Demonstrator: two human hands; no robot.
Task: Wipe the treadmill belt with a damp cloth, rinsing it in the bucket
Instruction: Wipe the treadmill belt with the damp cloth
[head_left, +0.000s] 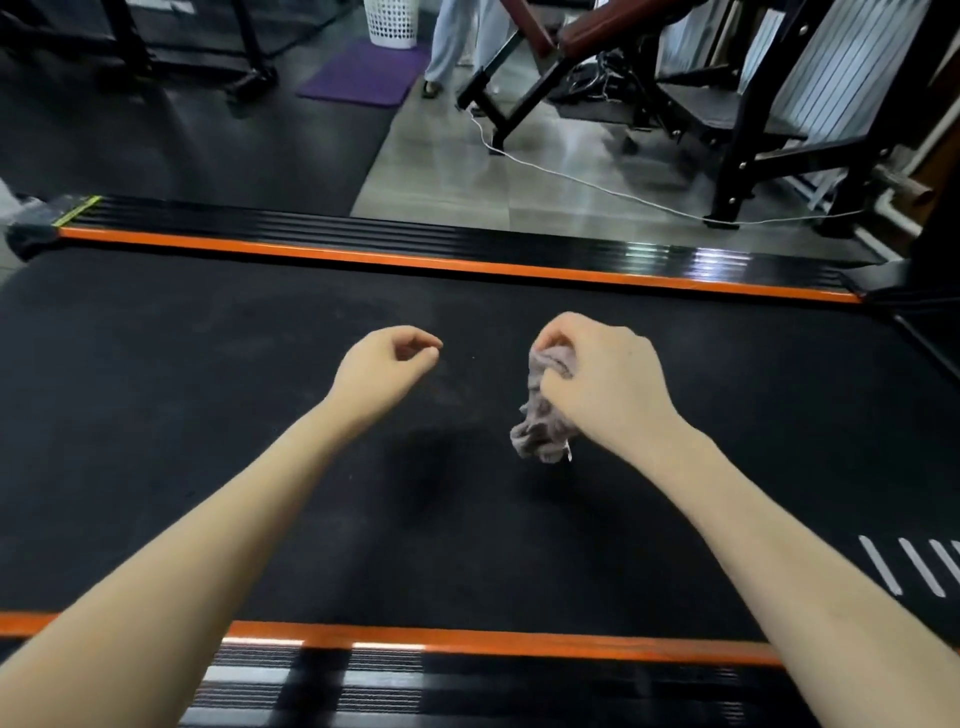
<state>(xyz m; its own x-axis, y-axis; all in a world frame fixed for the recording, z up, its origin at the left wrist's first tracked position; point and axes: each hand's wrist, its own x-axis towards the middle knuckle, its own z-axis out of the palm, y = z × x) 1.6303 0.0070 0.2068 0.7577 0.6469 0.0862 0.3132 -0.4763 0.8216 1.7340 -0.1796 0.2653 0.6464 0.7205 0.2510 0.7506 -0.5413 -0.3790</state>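
Head view: your right hand (608, 379) is gripping the bunched cloth (543, 421) above the treadmill belt (260, 415); your left hand (382, 364) is hovering curled, empty. Risk: staying bunched, the cloth may be skipping patches.

Treadmill belt (260, 415) is plain black with orange side strips (415, 265) and white slanted stripes (914, 566); the cloth (543, 421) is greyish pink, mat (363, 75) purple, basket (392, 21) white.
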